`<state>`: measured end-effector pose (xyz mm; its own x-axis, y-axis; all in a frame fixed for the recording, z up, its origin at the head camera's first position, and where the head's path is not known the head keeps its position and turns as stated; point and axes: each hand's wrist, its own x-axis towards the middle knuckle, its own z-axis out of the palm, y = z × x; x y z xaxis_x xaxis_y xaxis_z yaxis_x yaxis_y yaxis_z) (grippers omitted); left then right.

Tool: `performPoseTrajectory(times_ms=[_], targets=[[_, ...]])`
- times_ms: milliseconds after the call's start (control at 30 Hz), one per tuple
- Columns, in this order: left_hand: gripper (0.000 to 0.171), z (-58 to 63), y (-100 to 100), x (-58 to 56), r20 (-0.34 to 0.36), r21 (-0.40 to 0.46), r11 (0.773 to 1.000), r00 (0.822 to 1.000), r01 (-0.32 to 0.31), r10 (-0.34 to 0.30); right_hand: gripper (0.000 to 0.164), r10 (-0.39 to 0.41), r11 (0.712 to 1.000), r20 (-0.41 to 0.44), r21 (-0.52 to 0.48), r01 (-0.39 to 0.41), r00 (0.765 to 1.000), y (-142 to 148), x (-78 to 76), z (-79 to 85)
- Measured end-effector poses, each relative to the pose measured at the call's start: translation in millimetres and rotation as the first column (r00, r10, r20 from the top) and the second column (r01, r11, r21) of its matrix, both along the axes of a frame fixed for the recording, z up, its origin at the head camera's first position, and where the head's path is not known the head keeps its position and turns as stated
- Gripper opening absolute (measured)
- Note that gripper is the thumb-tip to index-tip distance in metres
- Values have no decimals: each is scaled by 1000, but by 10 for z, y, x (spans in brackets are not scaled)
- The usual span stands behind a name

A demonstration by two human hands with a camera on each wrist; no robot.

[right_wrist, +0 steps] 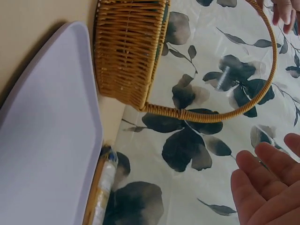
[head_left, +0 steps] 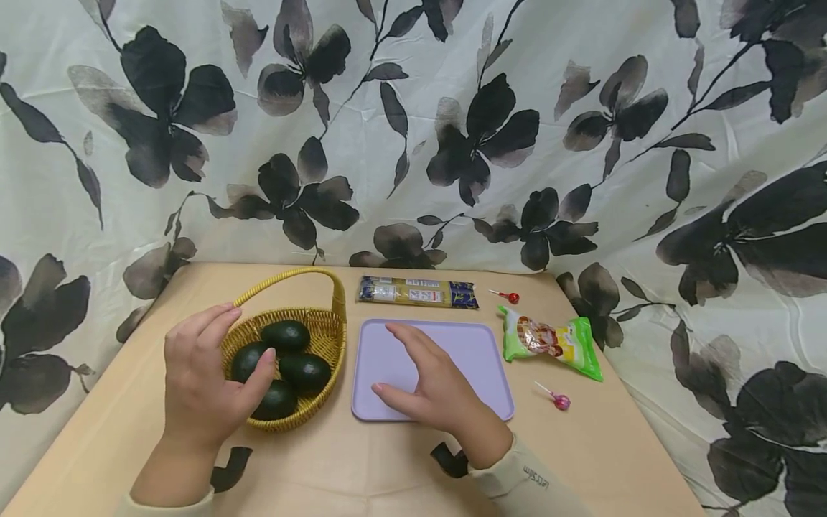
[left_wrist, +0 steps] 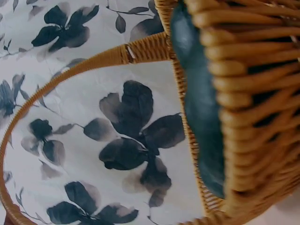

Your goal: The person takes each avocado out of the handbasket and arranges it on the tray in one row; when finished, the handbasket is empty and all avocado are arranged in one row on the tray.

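A yellow-brown wicker basket (head_left: 334,377) with a tall arched handle (head_left: 291,272) holds several dark green avocados (head_left: 286,336). My left hand (head_left: 207,380) is raised at the basket's left side, thumb spread from the fingers, and its fingertips overlap the handle's near end in the head view. In the left wrist view the woven side (left_wrist: 253,122) and the avocados (left_wrist: 201,112) fill the right part. Over the lilac tray (head_left: 465,345) hovers my right hand (head_left: 433,380), fingers extended and thumb apart, holding nothing. Its fingers (right_wrist: 255,171) also show in the right wrist view.
Behind the tray lies a long pack (head_left: 418,292) in gold and dark blue. To the right are a green snack bag (head_left: 549,341), a red lollipop (head_left: 513,297) and a pink lollipop (head_left: 561,401). A floral cloth (head_left: 400,179) hangs behind the table (head_left: 362,467).
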<state>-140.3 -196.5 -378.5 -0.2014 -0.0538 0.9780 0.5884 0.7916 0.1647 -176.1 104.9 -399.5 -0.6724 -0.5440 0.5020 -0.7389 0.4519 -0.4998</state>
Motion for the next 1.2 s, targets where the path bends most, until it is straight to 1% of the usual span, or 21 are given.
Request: performPoseTrajectory(times_ms=[67,133,300,400,467,567,633,700,800,867,933,1000,1067,1200], targets=[[61,-47,-51,2,50,8,1000,999,-22,22,82,8,1000,19,0,-8,1000,-54,-19,-1],[64,-100,-94,-5,84,26,999,996,-37,35,82,17,1000,33,2,-17,999,-104,-40,1],[69,-247,-220,11,182,66,995,981,-80,67,80,32,999,59,19,-33,998,-224,-88,12],[70,-321,-290,58,261,85,990,962,-109,83,79,29,999,85,35,-32,996,-286,-111,17],[70,-359,-322,88,307,103,988,949,-114,78,79,19,999,102,48,-24,995,-323,-129,15],[71,-397,-356,138,391,127,984,918,-122,64,80,2,998,125,60,-10,992,-371,-157,14],[73,-420,-372,157,425,144,982,904,-126,54,80,-6,998,145,67,-4,989,-403,-180,19],[73,-441,-383,175,462,155,979,886,-133,47,80,-13,997,163,74,1,987,-434,-204,24],[70,-475,-401,197,495,174,974,868,-142,38,79,-16,997,191,77,2,981,-489,-253,32],[66,-495,-409,214,522,177,972,852,-158,43,77,-14,997,210,74,-2,978,-526,-290,32],[61,-518,-413,228,534,176,970,844,-169,50,75,-6,998,234,70,-11,972,-567,-330,33],[56,-540,-418,241,539,172,969,840,-178,59,73,3,997,260,69,-22,966,-606,-367,35],[54,-564,-425,251,533,170,969,844,-178,62,73,2,997,284,78,-25,959,-642,-398,37],[52,-600,-453,265,533,159,971,844,-178,68,72,-6,995,313,96,-26,950,-708,-451,37]])
